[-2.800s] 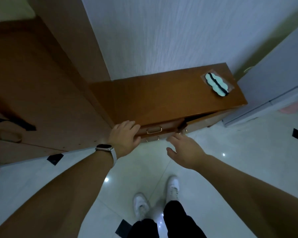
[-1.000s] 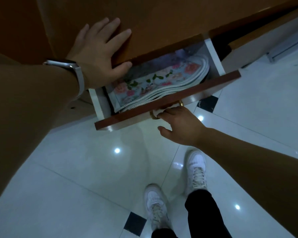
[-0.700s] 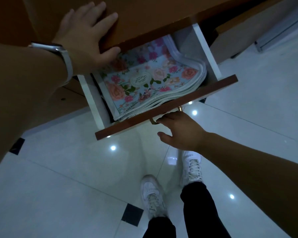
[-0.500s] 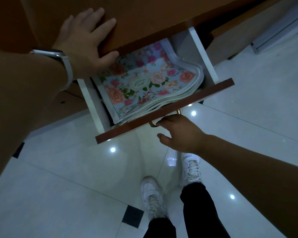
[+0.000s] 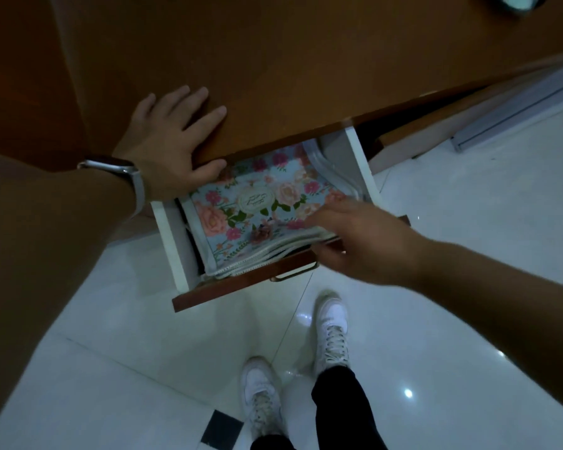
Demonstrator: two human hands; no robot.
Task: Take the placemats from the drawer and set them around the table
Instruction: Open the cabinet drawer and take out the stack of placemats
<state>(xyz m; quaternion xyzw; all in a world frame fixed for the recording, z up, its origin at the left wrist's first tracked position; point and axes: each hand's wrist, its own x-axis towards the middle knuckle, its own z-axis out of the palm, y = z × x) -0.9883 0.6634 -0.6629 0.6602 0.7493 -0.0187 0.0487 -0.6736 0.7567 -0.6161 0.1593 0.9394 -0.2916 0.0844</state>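
Placemats [image 5: 257, 209] printed with pink roses on pale blue lie stacked in the open drawer [image 5: 169, 241] of a wooden cabinet, the pile filling most of the compartment and its white-trimmed edges fanned along the drawer's front. The person's right hand [image 5: 361, 241] reaches over the drawer front above the brass handle [image 5: 293, 274], fingers stretched over the near right corner of the top mat, thumb lower beside the front panel. Its grip is open and holds nothing, and motion blur leaves it unclear whether the fingertips touch the fabric. The left hand [image 5: 169, 151], a watch [image 5: 124, 167] on its wrist, lies flat on the cabinet's surface [image 5: 306, 60] just above the drawer, fingers straight, thumb at the edge, its grip likewise open. The mats look thin, light and limp rather than stiff, so the stack will likely sag and slide apart if lifted by one corner. The sounder hold appears to be along the fanned front edge, fingers under the whole pile and thumb on top, the other hand supporting the far side. White shoes [image 5: 330, 332] stand on the glossy tiled floor [image 5: 111, 352] below.
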